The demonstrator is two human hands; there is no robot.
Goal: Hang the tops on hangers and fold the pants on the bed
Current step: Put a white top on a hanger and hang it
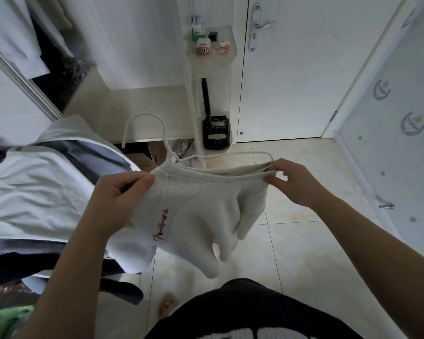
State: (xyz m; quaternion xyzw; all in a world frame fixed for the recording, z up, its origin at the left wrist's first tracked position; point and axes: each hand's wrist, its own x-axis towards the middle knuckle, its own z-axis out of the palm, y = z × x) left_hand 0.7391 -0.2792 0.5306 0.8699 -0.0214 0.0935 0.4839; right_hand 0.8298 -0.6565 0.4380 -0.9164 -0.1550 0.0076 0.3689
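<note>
— Where are the pants?
— You hold the white pants (196, 216) in the air just right of the bed (34, 187), legs hanging.
— And my grip?
— Your left hand (118, 192) curls round the waistband (206, 179) end nearer the bed. Your right hand (291, 182) pinches the far end between thumb and forefinger, with the other fingers loose. The drawstring (145, 117) loops above.

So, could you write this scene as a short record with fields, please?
item: white pants with red lettering
left hand: grips waistband, left end
right hand: pinches waistband, right end
cord: loops above waistband
place: held in the air above floor, bed to the left
fold: not yet done
</note>
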